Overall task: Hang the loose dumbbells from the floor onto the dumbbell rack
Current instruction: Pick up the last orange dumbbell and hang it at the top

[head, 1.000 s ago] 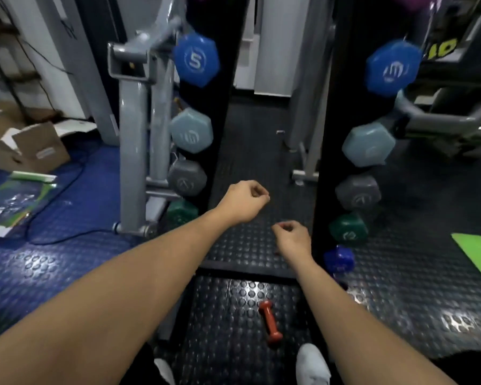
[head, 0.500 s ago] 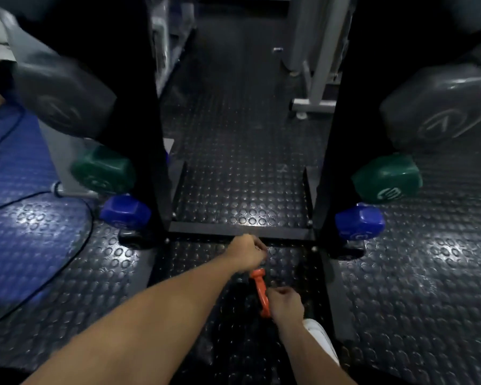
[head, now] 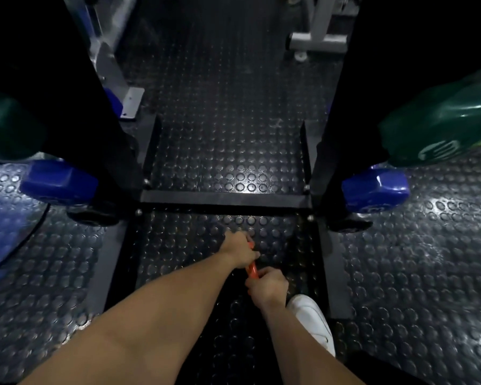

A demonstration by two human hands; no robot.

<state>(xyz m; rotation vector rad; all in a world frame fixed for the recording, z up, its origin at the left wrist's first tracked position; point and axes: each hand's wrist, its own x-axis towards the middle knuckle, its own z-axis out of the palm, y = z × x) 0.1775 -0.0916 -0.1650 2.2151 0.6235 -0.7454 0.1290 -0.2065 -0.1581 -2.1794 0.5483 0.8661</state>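
Basically the pickup step: both hands are down on the small orange dumbbell (head: 252, 269), which lies on the studded black floor mat (head: 400, 273) just in front of the rack's bottom crossbar (head: 225, 200), between the two black uprights. It looks not yet lifted, though whether it still touches the mat is hidden by the hands.

The left hand (head: 239, 251) covers the far end, fingers curled round it, knuckles up. The right hand (head: 267, 286) grips the near end, fingers wrapped, a bit of orange handle showing between the two fists. So both hands are clenched on the same dumbbell, one at each end. Both forearms reach forward and down from the bottom of the view, the left one crossing toward the middle; the person seems bent low. A white shoe (head: 314, 320) sits just beside the right wrist.

Next move, as a guess: lift it straight up clear of the mat, keep it level, and carry it to a free slot on the rack (head: 331, 129). Lowest pegs seen hold a blue dumbbell (head: 375, 188) on the right and another blue dumbbell (head: 59, 183) on the left, with a green dumbbell (head: 442, 118) above. A free slot isn't visible here. It's light, so one hand would likely do; watch the crossbar on the way up.
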